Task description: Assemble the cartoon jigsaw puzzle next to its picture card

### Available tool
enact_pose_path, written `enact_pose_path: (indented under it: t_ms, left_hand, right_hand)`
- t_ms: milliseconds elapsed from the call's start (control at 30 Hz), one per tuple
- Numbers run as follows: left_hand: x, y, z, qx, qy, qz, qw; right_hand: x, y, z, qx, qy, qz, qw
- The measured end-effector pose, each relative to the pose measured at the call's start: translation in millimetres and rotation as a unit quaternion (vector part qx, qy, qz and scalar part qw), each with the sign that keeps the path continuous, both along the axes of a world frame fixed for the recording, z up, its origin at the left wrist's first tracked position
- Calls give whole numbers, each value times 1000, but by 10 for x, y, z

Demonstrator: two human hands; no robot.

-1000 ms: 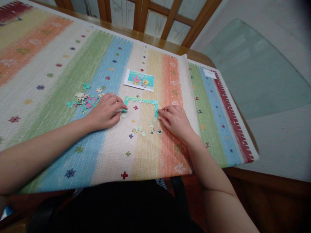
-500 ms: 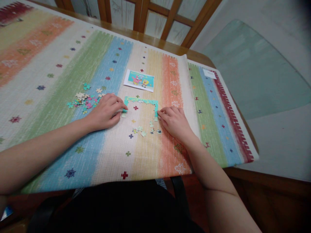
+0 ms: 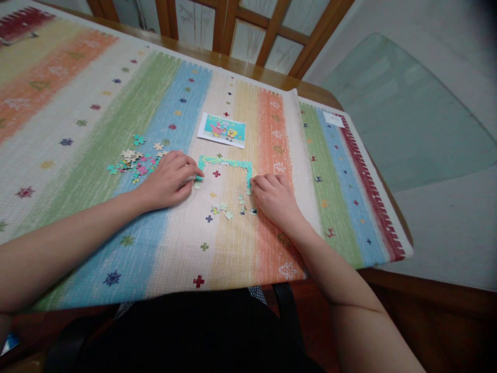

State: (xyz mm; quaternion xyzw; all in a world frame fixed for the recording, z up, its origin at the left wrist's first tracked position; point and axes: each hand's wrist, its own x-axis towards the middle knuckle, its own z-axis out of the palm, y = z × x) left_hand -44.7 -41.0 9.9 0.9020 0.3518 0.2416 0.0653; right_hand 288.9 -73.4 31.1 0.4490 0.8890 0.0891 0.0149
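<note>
A partly joined jigsaw puzzle (image 3: 227, 161) lies on the table as a turquoise border, with a top edge and two short sides. My left hand (image 3: 173, 177) rests at its left side, fingers bent together and fingertips on the pieces there. On the opposite side, the bent fingertips of my right hand (image 3: 274, 198) press against the right edge. Several loose puzzle pieces (image 3: 222, 206) lie below the border. Beside my left hand spreads a pile of mixed puzzle pieces (image 3: 134, 161), partly hidden by that hand. Above the border lies a picture card (image 3: 223, 130) with cartoon figures.
A striped tablecloth (image 3: 186, 259) covers the table. A small white paper (image 3: 334, 119) lies near the far right corner. Behind the table stand wooden panelled doors (image 3: 248, 41), and a pale wall is on the right.
My right hand has shifted very slightly, its fingers drawn in closer at the border's right side. My left hand and the pieces look almost unchanged.
</note>
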Motion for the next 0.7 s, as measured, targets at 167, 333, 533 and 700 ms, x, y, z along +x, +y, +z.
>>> enact_pose_path:
  t_ms: [167,333,533,700]
  left_hand:
    - [-3,5,-4,-19,-8,5,1000]
    - [-7,6,-6,-22,-4,6,1000]
    - [0,5,1,-15,4,5,1000]
    - [4,8,-1,-11,-4,3,1000]
  right_hand:
    - [-6,12,9,-17,9,2,1000]
    - [87,136,-54,-32,103,-29,994]
    - [130,274,-116,-47,204,-40,977]
    - [32,281,-207,-1,161,-74,984]
